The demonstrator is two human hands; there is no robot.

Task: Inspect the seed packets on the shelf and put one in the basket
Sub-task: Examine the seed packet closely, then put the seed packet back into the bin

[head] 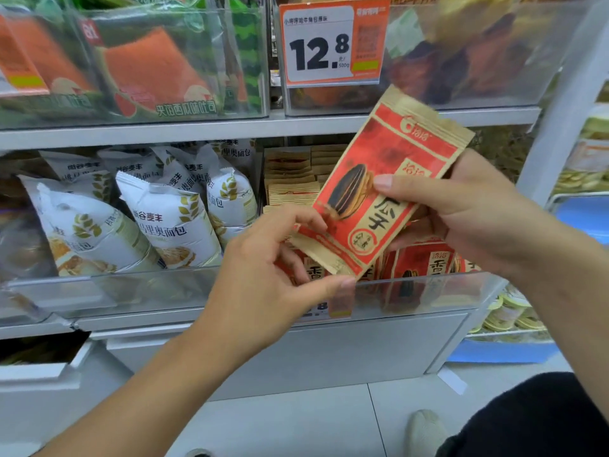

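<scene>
Shop shelving behind, one red-and-tan paper seed packet (379, 189) held up before its bin (428, 282).
Its long axis tilts up-right; right hand (468, 209) pinches the upper edge, left hand (273, 268) pinches the lower corner. No basket shows.

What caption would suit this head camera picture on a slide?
Both hands, left and right, hold a red seed packet tilted before the shelf bin.

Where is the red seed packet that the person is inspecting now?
In the head view, the red seed packet is right of centre, tilted, held between the left hand and right hand, above the clear bin of similar packets.
</scene>
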